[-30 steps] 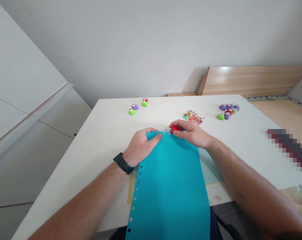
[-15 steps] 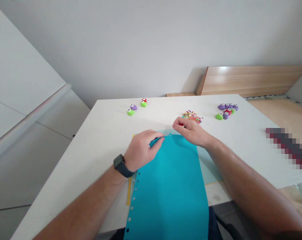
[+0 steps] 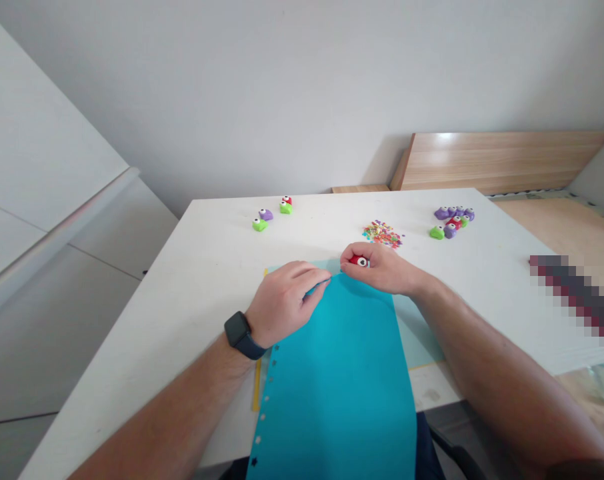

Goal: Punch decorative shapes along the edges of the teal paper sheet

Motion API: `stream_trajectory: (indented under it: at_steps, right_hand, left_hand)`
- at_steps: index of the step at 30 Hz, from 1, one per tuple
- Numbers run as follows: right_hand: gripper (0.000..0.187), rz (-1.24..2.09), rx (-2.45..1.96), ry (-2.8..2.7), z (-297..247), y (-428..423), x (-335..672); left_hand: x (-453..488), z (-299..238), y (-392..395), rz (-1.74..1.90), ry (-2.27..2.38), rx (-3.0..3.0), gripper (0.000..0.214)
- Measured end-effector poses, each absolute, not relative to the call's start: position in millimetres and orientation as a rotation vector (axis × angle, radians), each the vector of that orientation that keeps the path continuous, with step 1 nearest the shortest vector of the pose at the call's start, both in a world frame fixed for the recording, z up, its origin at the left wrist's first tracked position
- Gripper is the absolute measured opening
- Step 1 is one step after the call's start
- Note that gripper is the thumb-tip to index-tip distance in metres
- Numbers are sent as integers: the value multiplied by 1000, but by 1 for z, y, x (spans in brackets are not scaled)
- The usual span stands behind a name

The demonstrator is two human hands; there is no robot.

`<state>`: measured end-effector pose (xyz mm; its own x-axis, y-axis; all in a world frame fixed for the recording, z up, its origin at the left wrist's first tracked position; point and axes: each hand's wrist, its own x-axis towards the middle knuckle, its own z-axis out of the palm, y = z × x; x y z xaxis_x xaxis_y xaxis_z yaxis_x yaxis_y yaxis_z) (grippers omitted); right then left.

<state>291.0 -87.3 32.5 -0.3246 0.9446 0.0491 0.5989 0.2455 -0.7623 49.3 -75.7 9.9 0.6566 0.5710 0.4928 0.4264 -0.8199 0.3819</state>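
A blue sheet (image 3: 347,373) of paper or thin foam hangs from the table toward my lap, with a row of small punched holes down its left edge. My left hand (image 3: 288,300), wearing a dark watch, pinches the sheet's far edge between thumb and fingers. Just to its right, my right hand (image 3: 377,267) is closed around a red craft punch (image 3: 359,261) with a cartoon eye, at the same far edge. The fingers hide most of the punch, so I cannot tell whether the edge is inside it.
Behind my right hand lies a pile of colourful punched bits (image 3: 382,233). Several purple, red and green eyed punches (image 3: 452,221) cluster at the far right. Others, such as a green punch (image 3: 259,225), sit far left. A pale cutting mat (image 3: 422,333) lies under the sheet.
My right hand has moved slightly left and toward me, bringing the red punch to the sheet's edge and showing its eye. My left hand still pinches the sheet, its fingers closer together.
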Motion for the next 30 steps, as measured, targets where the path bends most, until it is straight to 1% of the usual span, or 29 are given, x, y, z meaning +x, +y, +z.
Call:
stream_trajectory:
  at_steps: [7, 14, 21, 30]
  right_hand:
    - [22, 933, -1412, -1980, 31, -87, 291]
    - [23, 944, -1423, -1976, 32, -87, 290]
    - [16, 916, -1429, -1993, 30, -86, 288]
    - [17, 913, -1444, -1965, 27, -86, 287]
  left_hand:
    - [49, 10, -77, 904, 788, 2686, 20]
    - [51, 8, -77, 982, 763, 2757, 14]
    - [49, 4, -76, 980, 732, 2831, 13]
    - [49, 4, -76, 954, 721, 2853, 13]
